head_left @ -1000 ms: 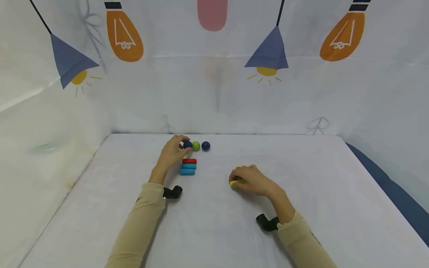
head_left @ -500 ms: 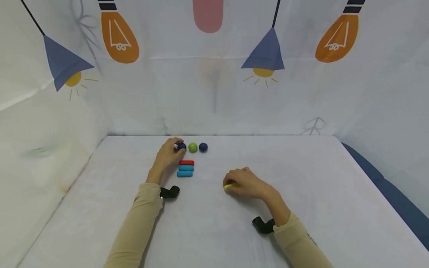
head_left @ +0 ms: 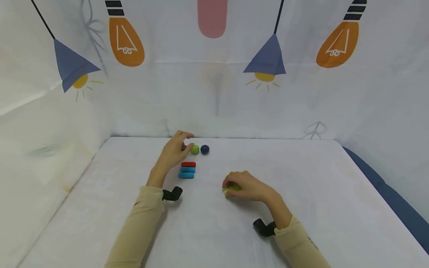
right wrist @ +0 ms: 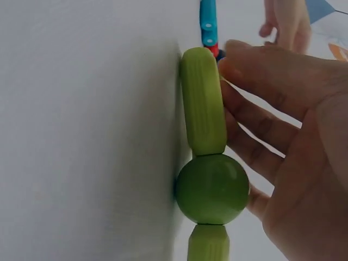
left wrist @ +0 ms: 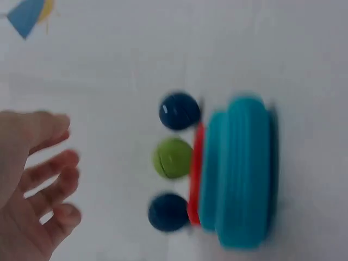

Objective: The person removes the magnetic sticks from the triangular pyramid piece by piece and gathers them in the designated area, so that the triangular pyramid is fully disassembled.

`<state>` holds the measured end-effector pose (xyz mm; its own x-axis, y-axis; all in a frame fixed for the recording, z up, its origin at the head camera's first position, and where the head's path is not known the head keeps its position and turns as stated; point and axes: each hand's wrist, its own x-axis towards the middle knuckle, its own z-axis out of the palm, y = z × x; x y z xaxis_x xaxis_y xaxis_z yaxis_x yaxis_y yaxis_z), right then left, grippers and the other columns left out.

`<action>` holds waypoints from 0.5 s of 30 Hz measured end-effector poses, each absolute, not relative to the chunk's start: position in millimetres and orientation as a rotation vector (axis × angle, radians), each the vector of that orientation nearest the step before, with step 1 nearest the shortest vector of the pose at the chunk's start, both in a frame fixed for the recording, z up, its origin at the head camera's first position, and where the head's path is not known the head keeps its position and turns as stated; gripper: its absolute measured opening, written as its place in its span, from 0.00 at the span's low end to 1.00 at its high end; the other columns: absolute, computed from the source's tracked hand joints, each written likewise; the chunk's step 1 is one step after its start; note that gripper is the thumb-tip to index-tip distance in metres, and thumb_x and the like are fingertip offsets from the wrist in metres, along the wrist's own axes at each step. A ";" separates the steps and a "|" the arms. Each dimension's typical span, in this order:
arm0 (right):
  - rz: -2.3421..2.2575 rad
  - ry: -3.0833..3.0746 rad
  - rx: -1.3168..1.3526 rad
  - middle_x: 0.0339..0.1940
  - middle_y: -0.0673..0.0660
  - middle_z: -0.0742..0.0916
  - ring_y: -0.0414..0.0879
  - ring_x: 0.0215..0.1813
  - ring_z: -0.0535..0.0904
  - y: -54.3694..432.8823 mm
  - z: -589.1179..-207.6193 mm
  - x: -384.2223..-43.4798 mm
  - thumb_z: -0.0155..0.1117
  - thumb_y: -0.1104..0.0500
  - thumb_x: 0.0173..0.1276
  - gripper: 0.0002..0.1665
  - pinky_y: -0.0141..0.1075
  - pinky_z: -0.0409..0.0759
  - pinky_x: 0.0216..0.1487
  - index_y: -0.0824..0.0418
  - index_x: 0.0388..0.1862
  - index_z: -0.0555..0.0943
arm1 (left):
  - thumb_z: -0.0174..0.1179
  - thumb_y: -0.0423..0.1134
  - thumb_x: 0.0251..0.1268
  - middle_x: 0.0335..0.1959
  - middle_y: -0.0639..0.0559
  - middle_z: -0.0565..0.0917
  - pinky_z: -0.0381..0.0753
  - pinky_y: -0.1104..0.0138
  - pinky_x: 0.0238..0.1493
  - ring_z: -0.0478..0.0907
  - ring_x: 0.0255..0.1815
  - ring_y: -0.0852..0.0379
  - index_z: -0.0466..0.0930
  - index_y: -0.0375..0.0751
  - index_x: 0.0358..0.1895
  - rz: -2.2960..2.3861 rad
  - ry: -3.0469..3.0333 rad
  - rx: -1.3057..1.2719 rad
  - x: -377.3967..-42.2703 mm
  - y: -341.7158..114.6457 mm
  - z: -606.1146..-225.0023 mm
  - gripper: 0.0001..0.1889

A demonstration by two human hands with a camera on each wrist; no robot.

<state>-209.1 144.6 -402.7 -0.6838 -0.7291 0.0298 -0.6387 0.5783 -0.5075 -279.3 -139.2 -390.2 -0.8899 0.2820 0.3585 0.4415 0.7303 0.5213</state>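
My left hand (head_left: 172, 152) is held over the far part of the table, fingers loosely spread and nothing in them. In the left wrist view it stands apart from a row of balls: a dark blue ball (left wrist: 168, 212), a green ball (left wrist: 173, 157) and another dark blue ball (left wrist: 179, 111). From the head, the left blue ball is mostly hidden by the fingers. My right hand (head_left: 251, 186) curls round a yellow-green stick (right wrist: 203, 100); some fingertips are hidden behind it. A green ball (right wrist: 212, 189) touches the stick's end, followed by another yellow-green stick (right wrist: 209, 243).
Just nearer than the ball row lie a red stick (head_left: 188, 164) and two blue sticks (head_left: 187, 172), side by side. The white table (head_left: 207, 223) reaches back to a white curtain (head_left: 187, 96) printed with lamps and bulbs.
My left hand drew the left blue ball leftward, away from the green ball, then let it go and opened. The right hand shifted slightly nearer and left along with the yellow-green stick.
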 end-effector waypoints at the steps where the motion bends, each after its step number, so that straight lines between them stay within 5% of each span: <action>1: -0.732 2.634 -1.136 0.38 0.44 0.83 0.36 0.41 0.76 144.8 -400.3 -208.4 0.62 0.54 0.66 0.08 0.36 0.73 0.49 0.53 0.43 0.80 | 0.57 0.39 0.67 0.53 0.46 0.75 0.73 0.63 0.33 0.75 0.37 0.51 0.74 0.43 0.57 -0.906 -2.663 -0.669 -275.4 -131.0 -389.1 0.17; 5: -0.728 2.617 -0.999 0.27 0.43 0.81 0.35 0.30 0.74 150.1 -387.5 -204.0 0.58 0.54 0.69 0.07 0.32 0.73 0.37 0.52 0.43 0.80 | 0.56 0.38 0.68 0.55 0.48 0.76 0.78 0.61 0.49 0.77 0.50 0.51 0.75 0.42 0.57 -0.880 -2.707 -1.080 -259.1 -92.7 -398.2 0.16; 9: -0.704 2.525 -0.933 0.22 0.45 0.78 0.36 0.24 0.70 155.0 -377.4 -198.2 0.57 0.53 0.70 0.10 0.30 0.70 0.28 0.53 0.46 0.80 | 0.53 0.40 0.70 0.63 0.54 0.73 0.71 0.61 0.63 0.71 0.63 0.55 0.69 0.45 0.64 -0.746 -2.861 -1.338 -243.1 -64.3 -413.2 0.21; 15: -0.711 2.458 -0.940 0.28 0.47 0.82 0.35 0.28 0.73 155.1 -373.8 -194.0 0.57 0.51 0.69 0.14 0.31 0.73 0.32 0.56 0.49 0.79 | 0.53 0.43 0.70 0.67 0.55 0.70 0.73 0.60 0.61 0.71 0.64 0.56 0.59 0.50 0.71 -0.620 -2.927 -1.318 -231.9 -48.9 -420.6 0.27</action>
